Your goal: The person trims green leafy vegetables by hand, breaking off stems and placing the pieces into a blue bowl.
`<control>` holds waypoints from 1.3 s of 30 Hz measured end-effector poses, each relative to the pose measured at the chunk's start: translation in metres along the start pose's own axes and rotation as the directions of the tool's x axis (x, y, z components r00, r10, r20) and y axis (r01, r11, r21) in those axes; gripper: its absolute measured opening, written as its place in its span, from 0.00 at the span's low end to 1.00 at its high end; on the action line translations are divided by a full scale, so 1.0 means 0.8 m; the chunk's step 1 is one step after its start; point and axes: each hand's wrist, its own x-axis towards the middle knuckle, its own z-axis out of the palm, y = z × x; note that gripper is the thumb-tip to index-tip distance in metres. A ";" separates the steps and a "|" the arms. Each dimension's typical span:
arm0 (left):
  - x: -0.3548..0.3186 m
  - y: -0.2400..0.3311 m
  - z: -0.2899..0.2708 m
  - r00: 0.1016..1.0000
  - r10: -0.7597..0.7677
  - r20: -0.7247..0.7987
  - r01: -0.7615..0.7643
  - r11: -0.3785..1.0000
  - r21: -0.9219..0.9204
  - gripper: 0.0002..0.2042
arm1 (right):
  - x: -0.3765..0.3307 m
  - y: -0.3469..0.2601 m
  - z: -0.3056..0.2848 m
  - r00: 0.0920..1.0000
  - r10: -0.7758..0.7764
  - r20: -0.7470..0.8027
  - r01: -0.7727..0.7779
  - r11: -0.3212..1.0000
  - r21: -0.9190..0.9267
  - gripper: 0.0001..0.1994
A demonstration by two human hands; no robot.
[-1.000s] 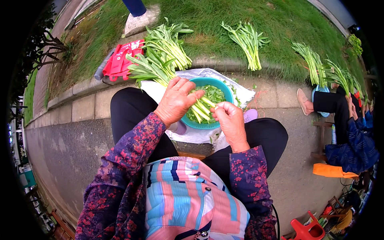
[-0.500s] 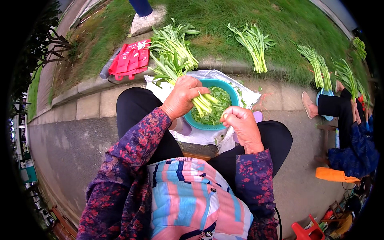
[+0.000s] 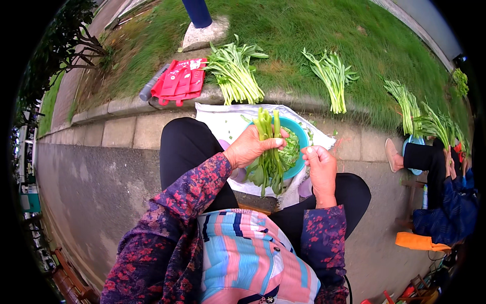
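Leafy stalks point(image 3: 272, 167) hang in a bunch at the centre of the frame, pale stem ends up and leaves down, in front of the turquoise basin point(image 3: 305, 136). The left hand point(image 3: 253, 146) keeps its grip wrapped round the bunch; the right hand point(image 3: 322, 166), just beside the basin's right rim, has thumb and fingertips pinched together, though whether a scrap sits between them I cannot tell. With one grip bearing the whole bunch, a loosened thumb could let single stalks slip out. The leaf tips reach lower in the frame than the basin's rim, so bits coming loose there might land on the white sheet point(image 3: 217, 119), missing the green pieces point(image 3: 292, 152) inside. Squeezing hard could bruise them.
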 end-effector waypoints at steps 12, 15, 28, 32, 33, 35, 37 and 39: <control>0.000 -0.010 0.019 0.994 0.006 0.114 0.024 0.965 -0.262 0.11 | -0.006 -0.002 0.024 0.959 -0.026 0.282 -0.075 0.936 0.343 0.38; 0.003 -0.011 0.018 0.992 0.031 0.119 0.010 0.945 -0.326 0.12 | -0.006 -0.003 0.032 0.923 -0.088 0.375 -0.007 0.969 0.245 0.43; -0.008 -0.008 0.037 0.998 0.042 0.048 -0.046 0.994 0.100 0.21 | -0.015 0.032 0.061 0.944 -0.178 0.278 0.208 0.974 -0.083 0.29; -0.013 -0.024 0.043 0.950 0.310 0.024 -0.276 0.803 0.528 0.15 | -0.026 0.025 0.077 0.944 -0.292 0.154 0.297 0.955 -0.015 0.23; -0.011 -0.029 0.043 0.908 0.413 0.066 -0.373 0.729 0.573 0.13 | -0.025 0.032 0.078 0.928 -0.339 0.153 0.351 0.935 -0.056 0.22; -0.006 -0.042 0.040 0.790 0.591 0.163 -0.539 0.542 0.645 0.11 | -0.021 0.052 0.077 0.888 -0.432 0.160 0.453 0.882 -0.132 0.20; -0.006 -0.045 0.033 0.811 0.544 0.215 -0.552 0.591 0.589 0.10 | -0.018 0.058 0.075 0.902 -0.378 0.210 0.421 0.876 -0.235 0.18; -0.007 -0.038 0.026 0.849 0.474 0.231 -0.504 0.598 0.624 0.11 | -0.010 0.074 0.064 0.887 -0.380 0.263 0.462 0.739 -0.490 0.19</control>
